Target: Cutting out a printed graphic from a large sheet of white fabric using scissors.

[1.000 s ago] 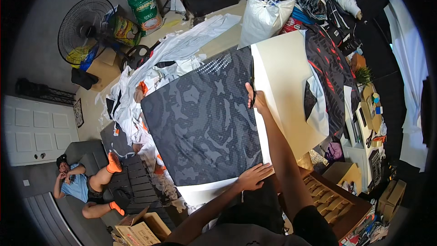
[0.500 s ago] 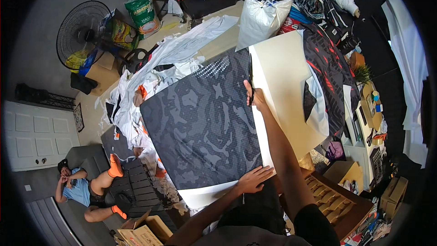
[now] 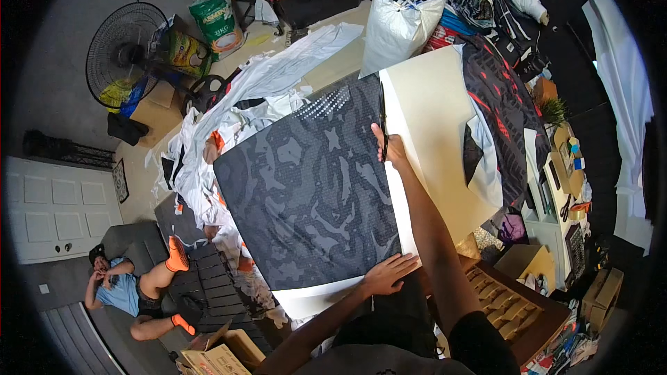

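A black and grey patterned fabric piece [image 3: 313, 187] with white borders is spread over the table in front of me. At its right edge my right hand [image 3: 390, 146] is closed round a pair of black scissors [image 3: 383, 121], whose blades point away from me along the line between the dark print and the white border [image 3: 390, 94]. Their handles are partly hidden by my fingers. Nearer to me, my left hand [image 3: 390, 273] lies flat with fingers outstretched on the fabric's near right corner.
The cream table top [image 3: 445, 167] shows to the right, with black and red printed fabric [image 3: 500, 111] beyond. White scraps [image 3: 201, 160] heap up at the left. A white sack [image 3: 403, 24] stands at the far side, a fan [image 3: 132, 55] far left. Someone [image 3: 118, 285] reclines on a sofa.
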A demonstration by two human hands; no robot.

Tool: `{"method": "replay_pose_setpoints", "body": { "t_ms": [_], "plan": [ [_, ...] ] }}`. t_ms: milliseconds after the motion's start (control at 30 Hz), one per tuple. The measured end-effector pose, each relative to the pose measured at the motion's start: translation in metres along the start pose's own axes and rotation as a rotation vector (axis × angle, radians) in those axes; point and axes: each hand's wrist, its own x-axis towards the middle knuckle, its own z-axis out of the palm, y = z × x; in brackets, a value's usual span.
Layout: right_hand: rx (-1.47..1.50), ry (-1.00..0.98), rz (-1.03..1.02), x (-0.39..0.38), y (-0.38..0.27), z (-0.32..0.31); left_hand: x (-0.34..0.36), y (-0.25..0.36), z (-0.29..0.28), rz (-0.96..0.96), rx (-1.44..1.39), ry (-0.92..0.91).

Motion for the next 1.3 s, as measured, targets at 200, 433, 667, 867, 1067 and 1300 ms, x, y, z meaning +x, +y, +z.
{"method": "replay_pose_setpoints", "body": {
  "t_ms": [200, 433, 667, 867, 1067, 1300],
  "plan": [
    [-0.005, 0.007, -0.007, -0.001, 0.001, 0.0, -0.003, 0.0, -0.001, 0.015, -0.019, 0.022],
    [-0.046, 0.043, -0.034, -0.001, 0.002, -0.007, 0.002, 0.005, -0.001, 0.021, -0.038, 0.052],
    [-0.081, 0.059, -0.023, -0.004, 0.003, 0.002, -0.007, 0.004, -0.01, 0.028, -0.022, 0.03],
    [-0.33, 0.021, -0.12, -0.023, 0.021, -0.021, -0.013, -0.006, -0.021, 0.039, -0.258, 0.18],
    [-0.893, 0.404, -0.32, -0.091, 0.084, -0.05, -0.132, -0.021, -0.072, -0.589, -0.043, 0.503],
    [-0.867, 0.673, -0.485, -0.195, 0.17, -0.056, -0.27, -0.002, -0.075, -0.714, 0.185, 0.328]
  ]
}}
